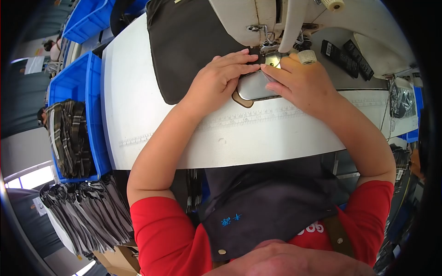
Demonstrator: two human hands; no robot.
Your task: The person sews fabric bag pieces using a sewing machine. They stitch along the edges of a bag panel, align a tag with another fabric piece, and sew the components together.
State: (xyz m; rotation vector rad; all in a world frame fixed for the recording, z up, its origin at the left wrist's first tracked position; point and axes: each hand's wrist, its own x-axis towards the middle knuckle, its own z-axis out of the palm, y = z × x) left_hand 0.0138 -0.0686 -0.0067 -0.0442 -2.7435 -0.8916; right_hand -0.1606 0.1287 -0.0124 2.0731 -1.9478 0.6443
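Note:
A dark fabric piece [189,50] lies on the white sewing table [221,142], its right end near the needle area of the sewing machine [271,23]. My left hand [223,78] rests flat on the fabric's right part, fingers stretched toward the presser foot [270,47]. On the other side, my right hand [301,83] is beside the metal plate [255,86], its thumb and index finger close together near the foot. Whatever lies between those fingertips is too small to make out.
Two dark labelled packs [340,58] lie right of the machine head. A ruler strip [248,117] runs along the table. At the left, a blue crate [94,115] holds plaid fabric [69,138], above a hanging row of dark pieces [87,214]. A person [55,49] is far off.

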